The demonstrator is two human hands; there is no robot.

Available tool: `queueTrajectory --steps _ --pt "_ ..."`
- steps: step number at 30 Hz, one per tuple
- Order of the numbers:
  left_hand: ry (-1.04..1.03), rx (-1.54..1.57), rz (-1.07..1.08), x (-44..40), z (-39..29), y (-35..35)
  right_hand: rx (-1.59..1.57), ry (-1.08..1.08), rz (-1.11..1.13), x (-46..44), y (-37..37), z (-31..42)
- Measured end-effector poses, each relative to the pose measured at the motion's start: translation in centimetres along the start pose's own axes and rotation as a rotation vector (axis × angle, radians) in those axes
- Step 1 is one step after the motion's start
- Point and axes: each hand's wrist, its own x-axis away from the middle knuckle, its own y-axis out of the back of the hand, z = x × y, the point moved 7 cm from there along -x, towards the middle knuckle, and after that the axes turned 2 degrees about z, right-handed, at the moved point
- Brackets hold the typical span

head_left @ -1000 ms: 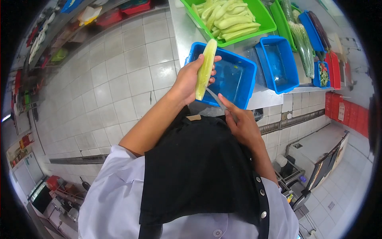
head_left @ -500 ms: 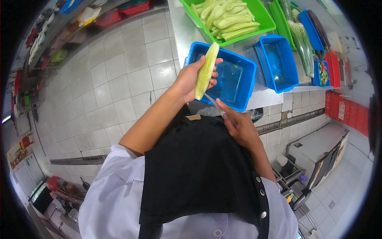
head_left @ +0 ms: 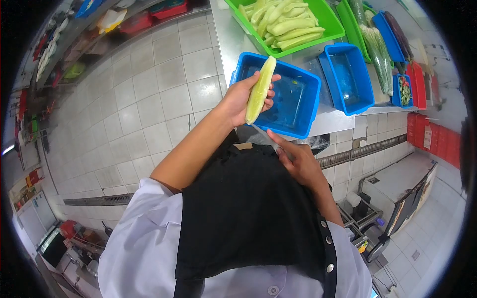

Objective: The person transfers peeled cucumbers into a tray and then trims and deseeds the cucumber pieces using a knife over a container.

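Observation:
My left hand (head_left: 237,100) is closed around a pale green peeled cucumber (head_left: 260,92), which slants upward with its lower end toward me. Below that end, a knife (head_left: 263,134) extends from my right hand (head_left: 301,163). The fingers are wrapped on its handle, and the blade tip is close to the cucumber's lower end; I cannot tell if they touch. Both hands are at the near left side of a blue bin (head_left: 317,102), whose floor looks wet with a few small scraps. Beyond it, a green bin (head_left: 334,38) holds several peeled cucumbers (head_left: 293,25).
A second blue bin (head_left: 368,87) stands to the right on the metal table (head_left: 226,37). Farther right are a wrapped bundle of green vegetables (head_left: 378,59), a small blue container (head_left: 408,102) and red crates (head_left: 433,139). Tiled floor (head_left: 154,92) lies to the left.
The cucumber has shifted slightly right and down in my left hand's grip. My right hand and the knife have dropped a little toward my body.

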Motion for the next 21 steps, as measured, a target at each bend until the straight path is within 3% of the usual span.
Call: queueTrajectory --steps 4,9,11,15,18,19,21 --pt "-0.008 -0.034 0.048 -0.4 -0.4 0.1 0.012 0.038 -0.038 0.1 0.3 0.6" --pt "-0.019 -0.254 -0.128 -0.9 -1.8 1.8 0.029 0.116 -0.046 0.3 1.6 -0.1" --pt "-0.040 -0.354 -0.157 -0.8 -1.8 2.1 -0.124 0.042 -0.114 0.5 2.4 -1.6" --pt "-0.031 -0.574 -0.234 -1.1 -1.2 2.1 -0.065 -0.076 -0.279 0.1 4.2 -4.2" --pt "-0.057 -0.531 -0.181 -1.6 -0.2 3.1 -0.163 -0.154 -0.301 -2.0 4.2 -4.7" --pt "-0.046 -0.541 -0.173 -1.8 0.0 3.4 -0.230 -0.082 -0.353 -3.2 3.7 -5.1" --pt "-0.030 -0.269 -0.138 -2.3 0.8 3.7 -0.286 -0.107 -0.356 -5.6 2.4 -5.8"
